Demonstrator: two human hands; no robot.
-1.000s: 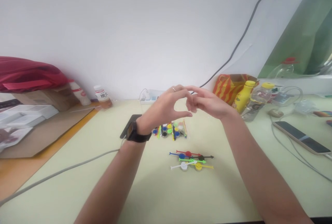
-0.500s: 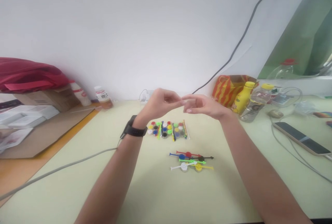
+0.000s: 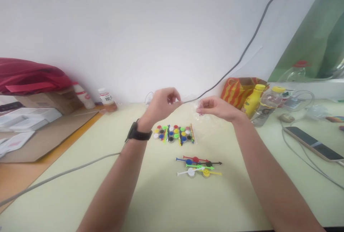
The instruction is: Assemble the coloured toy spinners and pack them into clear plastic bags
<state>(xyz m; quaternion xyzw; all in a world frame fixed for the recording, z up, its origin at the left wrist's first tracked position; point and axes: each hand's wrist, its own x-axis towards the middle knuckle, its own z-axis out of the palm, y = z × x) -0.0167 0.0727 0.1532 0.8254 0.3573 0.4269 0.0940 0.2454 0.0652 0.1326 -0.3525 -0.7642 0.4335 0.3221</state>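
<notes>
My left hand (image 3: 163,105), with a black band on its wrist, is raised over the far part of the table, thumb and fingers pinched. What it holds, if anything, cannot be made out. To its right, my right hand (image 3: 216,108) pinches a thin clear plastic bag (image 3: 200,114) with a little red on it; its outline is faint. Below the hands lie bagged sets of coloured discs and arrow pieces (image 3: 174,134). Nearer to me is a loose group of assembled arrow spinners, among them a white spinner (image 3: 191,172), a yellow spinner (image 3: 206,172) and a red spinner (image 3: 195,159).
A phone (image 3: 313,143) and cables lie at the right. Behind them stand a yellow bottle (image 3: 252,101), a clear bottle (image 3: 266,106) and a striped bag (image 3: 232,90). At the left are a drink bottle (image 3: 108,101), cardboard (image 3: 48,142) and white trays (image 3: 29,121).
My hands have moved apart from their meeting point, the right one slightly to the right. The clear plastic now shows below the right fingers. The pieces on the table lie unmoved.
</notes>
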